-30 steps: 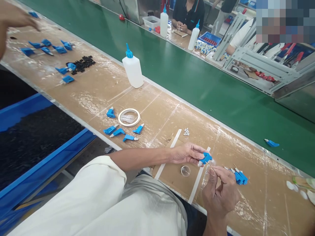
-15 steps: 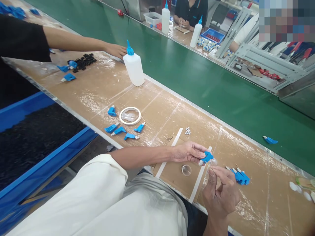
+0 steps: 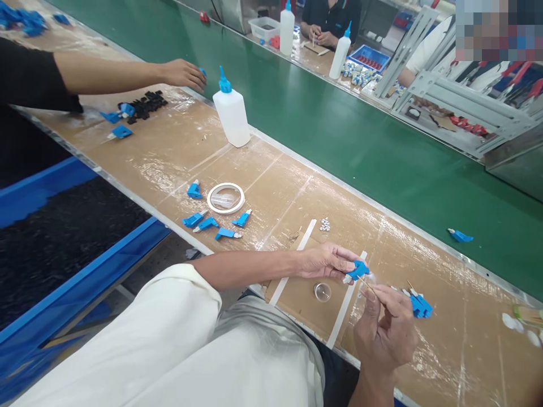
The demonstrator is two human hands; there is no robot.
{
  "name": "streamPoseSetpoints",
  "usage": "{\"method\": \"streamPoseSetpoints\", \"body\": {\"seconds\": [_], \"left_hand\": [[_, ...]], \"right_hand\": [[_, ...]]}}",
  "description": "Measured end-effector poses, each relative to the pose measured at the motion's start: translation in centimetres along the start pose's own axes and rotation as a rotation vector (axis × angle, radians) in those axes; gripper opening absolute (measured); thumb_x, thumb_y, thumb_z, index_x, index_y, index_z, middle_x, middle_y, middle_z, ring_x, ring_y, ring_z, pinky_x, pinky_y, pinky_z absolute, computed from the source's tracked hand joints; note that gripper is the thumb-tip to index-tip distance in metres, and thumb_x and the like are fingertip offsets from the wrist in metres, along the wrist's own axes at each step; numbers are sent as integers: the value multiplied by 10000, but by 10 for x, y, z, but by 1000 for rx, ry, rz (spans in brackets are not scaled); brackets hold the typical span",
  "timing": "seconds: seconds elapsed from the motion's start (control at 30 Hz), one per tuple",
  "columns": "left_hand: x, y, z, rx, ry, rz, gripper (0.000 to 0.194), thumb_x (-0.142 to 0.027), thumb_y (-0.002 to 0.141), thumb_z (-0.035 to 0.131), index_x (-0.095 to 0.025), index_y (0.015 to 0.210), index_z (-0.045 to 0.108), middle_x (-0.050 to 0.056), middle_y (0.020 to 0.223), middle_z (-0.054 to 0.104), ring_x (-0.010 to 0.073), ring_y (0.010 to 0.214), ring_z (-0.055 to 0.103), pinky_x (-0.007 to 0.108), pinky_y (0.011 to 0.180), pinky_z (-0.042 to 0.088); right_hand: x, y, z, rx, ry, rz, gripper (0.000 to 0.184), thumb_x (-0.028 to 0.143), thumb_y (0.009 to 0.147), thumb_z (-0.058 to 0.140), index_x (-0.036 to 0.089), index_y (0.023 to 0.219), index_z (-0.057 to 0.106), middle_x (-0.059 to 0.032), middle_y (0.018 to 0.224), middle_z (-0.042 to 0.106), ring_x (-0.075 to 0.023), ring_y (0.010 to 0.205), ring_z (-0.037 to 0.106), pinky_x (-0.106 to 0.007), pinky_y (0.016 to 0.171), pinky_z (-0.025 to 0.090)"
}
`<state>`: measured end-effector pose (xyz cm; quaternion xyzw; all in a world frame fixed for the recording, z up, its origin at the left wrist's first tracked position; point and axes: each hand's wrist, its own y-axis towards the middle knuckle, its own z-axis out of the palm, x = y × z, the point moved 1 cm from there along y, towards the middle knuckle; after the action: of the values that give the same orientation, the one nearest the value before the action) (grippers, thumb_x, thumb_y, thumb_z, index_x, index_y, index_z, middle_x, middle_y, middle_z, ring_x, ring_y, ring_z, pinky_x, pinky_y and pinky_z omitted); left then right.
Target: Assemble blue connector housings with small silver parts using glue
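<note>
A: Where do we find the blue piece [image 3: 360, 269]?

B: Toward four o'clock in our view, held over the brown tabletop [image 3: 275, 195], whose covering looks glossy and wrinkled. We see a small, angular, plastic-looking shape with a whitish end.

A: Taking that piece as our clock's centre, what surrounds it?

B: We have a clear, round cup [image 3: 322, 292] near eight o'clock and a little heap of whitish pellets [image 3: 324, 224] between ten and eleven. Farther off at ten, a flat white ring [image 3: 226, 212] encloses a clear, tube-like thing [image 3: 222, 200]. Well beyond the pellets stands a squarish, milky bottle [image 3: 232, 118] with a blue nozzle [image 3: 224, 83].

A: And on the other side?

B: A blue cluster [image 3: 421, 306] of similar parts sits at four o'clock. Between two and three, we spot a lone blue part [image 3: 460, 236] on the smooth green belt [image 3: 339, 158].

A: How are our fingers set?

B: Our left hand [image 3: 324, 261], at nine o'clock, has its thumb and fingers pinched together on the blue piece. Our right hand [image 3: 392, 325], at five, grips a thin, wooden-looking stick [image 3: 365, 284] between thumb and forefinger, no gap left. Its tip meets the piece's lower edge; we cannot tell whether it presses in.
</note>
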<state>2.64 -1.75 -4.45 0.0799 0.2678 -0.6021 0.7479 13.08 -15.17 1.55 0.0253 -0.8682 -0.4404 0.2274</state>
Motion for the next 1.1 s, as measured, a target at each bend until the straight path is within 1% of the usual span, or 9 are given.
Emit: {"method": "streamPoseSetpoints", "body": {"seconds": [0.2,0.27,0.37,0.5,0.67,0.83,0.9,0.97,1.1], "left_hand": [[-3,0,-1,19,-27,-17,428,-206,669,922,-102,1055,768,76,895,743,108,721,679,217,686,526],[-3,0,-1,22,-28,-5,386,-192,703,897,-97,1054,768,79,879,741,107,714,679,218,696,534],[-6,2,-3,8,-31,19,301,-172,755,852,-103,1036,771,74,847,739,103,698,675,216,709,541],[-9,5,-8,-10,-24,58,243,-143,804,794,-107,1044,771,82,886,749,108,723,694,201,705,540],[-14,6,-10,-62,-50,71,213,-86,858,716,-103,1065,759,83,927,745,80,674,672,182,664,528],[-19,5,-9,-102,-127,87,188,-51,853,702,-94,1033,740,60,866,722,81,635,660,182,616,517],[-20,5,-9,-108,-149,100,194,-59,837,720,-100,1027,737,61,871,723,93,648,673,182,610,517],[-21,6,-8,-103,-163,116,204,-81,817,750,-104,1019,738,61,866,722,98,642,674,178,593,508],[-21,6,-8,-64,-168,161,264,-147,772,819,-95,1020,746,62,828,707,91,622,647,175,578,483]], "right_hand": [[11,4,-12,-154,260,334,86,122,896,678,200,881,648,-34,806,650,-201,746,636,-356,637,529],[12,-1,-15,-84,276,336,93,128,889,690,208,920,654,-43,839,649,-214,785,633,-364,647,528],[10,-12,-15,145,183,254,91,130,893,693,212,922,667,-49,889,657,-209,832,641,-359,696,533],[7,-27,-4,361,129,181,70,139,922,666,208,916,653,-44,901,636,-169,796,636,-283,620,533],[5,-38,5,465,114,187,84,194,948,659,208,1030,666,-65,968,631,-162,794,636,-283,616,558],[-4,-28,-14,439,130,215,146,218,924,692,214,1069,686,-49,951,654,-143,700,619,-282,585,551],[-24,-14,-26,377,93,213,92,235,904,709,220,995,708,-41,906,670,-163,718,634,-290,589,545],[-62,6,-34,321,-24,229,83,301,890,718,221,912,718,-42,865,677,-183,722,640,-310,614,543],[-173,64,-32,355,-475,407,321,447,914,568,164,982,705,-118,939,650,-246,755,642,-421,733,551]]}}
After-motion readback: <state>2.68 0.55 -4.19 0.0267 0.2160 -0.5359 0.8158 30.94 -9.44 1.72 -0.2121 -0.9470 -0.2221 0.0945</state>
